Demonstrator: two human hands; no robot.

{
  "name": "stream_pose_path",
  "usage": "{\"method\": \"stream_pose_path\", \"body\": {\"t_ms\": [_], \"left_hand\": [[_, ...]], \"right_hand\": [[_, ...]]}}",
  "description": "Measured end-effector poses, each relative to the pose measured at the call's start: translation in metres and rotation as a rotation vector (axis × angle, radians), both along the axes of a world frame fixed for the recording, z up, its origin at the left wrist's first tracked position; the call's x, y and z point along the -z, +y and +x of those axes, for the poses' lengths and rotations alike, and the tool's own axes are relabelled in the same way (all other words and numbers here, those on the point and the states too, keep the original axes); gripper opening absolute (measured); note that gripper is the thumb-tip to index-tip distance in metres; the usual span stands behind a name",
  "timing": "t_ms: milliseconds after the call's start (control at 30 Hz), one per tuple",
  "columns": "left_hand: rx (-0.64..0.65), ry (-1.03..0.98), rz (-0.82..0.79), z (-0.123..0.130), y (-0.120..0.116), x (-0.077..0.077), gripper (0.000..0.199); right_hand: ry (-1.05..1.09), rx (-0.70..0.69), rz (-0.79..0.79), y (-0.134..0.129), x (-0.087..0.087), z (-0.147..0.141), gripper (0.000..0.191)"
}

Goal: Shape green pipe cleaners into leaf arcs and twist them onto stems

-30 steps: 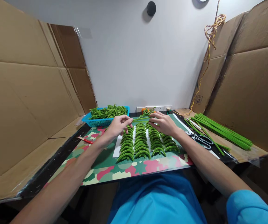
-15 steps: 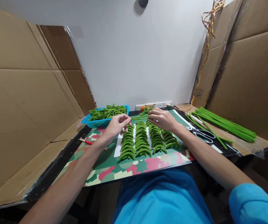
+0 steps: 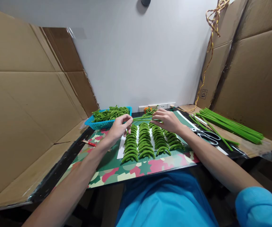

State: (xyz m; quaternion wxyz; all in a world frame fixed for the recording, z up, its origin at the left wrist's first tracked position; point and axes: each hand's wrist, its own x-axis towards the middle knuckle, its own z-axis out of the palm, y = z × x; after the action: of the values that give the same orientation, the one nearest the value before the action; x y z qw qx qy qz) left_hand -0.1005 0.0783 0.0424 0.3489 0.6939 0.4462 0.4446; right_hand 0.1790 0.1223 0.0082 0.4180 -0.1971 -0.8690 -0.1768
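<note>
Cardboard (image 3: 13,104), brown and creased, stands as one tall wall at my far left. To the right of it one slim red tool (image 3: 90,143) lies on the patterned mat (image 3: 154,165). Beyond that, on the far side, sits one blue plastic basket (image 3: 100,125) with pierced sides, heaped with curled, fuzzy green pieces (image 3: 111,113) too tangled to count.

My left hand (image 3: 119,126) has thumb and forefinger pinched narrow on slender green strands (image 3: 143,119); I see two lines, though I cannot tell whether it is one folded double. They stretch straight across the gap between my hands, just above the far ends of four rows of arched green pieces (image 3: 147,142), plush and overlapping, on a white sheet (image 3: 121,149). Behind the strands lies a small orange-and-green bunch (image 3: 147,109). My right hand (image 3: 165,120) curls over their right end, its fingertips bent close around it.

Farther right, one pair of scissors (image 3: 209,136) lies near a sheaf of long, straight green stems (image 3: 231,126), and a second cardboard wall (image 3: 256,72) closes the right.
</note>
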Motion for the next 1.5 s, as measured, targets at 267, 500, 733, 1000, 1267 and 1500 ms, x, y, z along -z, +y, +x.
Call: {"method": "stream_pose_path", "body": {"t_ms": [267,500,733,1000,1267,1500], "left_hand": [[-0.054,0.055,0.098,-0.003,0.004,0.004,0.037],[-0.070,0.106,0.145,-0.005,0.006,0.006,0.033],[-0.083,0.085,0.141,-0.006,0.010,0.011,0.036],[-0.097,0.054,0.145,-0.008,0.012,0.011,0.036],[-0.118,0.073,0.135,-0.010,0.012,0.010,0.037],[-0.133,0.099,0.156,-0.010,0.011,0.009,0.036]], "right_hand": [[0.045,-0.048,-0.038,0.001,0.001,0.003,0.019],[0.079,-0.077,-0.089,0.003,0.003,0.002,0.024],[0.126,-0.047,-0.115,0.004,0.004,0.003,0.019],[0.192,-0.066,-0.163,0.001,0.003,0.006,0.013],[0.214,-0.071,-0.153,0.008,0.006,0.006,0.020],[0.262,-0.087,-0.179,0.003,0.005,0.006,0.019]]}}
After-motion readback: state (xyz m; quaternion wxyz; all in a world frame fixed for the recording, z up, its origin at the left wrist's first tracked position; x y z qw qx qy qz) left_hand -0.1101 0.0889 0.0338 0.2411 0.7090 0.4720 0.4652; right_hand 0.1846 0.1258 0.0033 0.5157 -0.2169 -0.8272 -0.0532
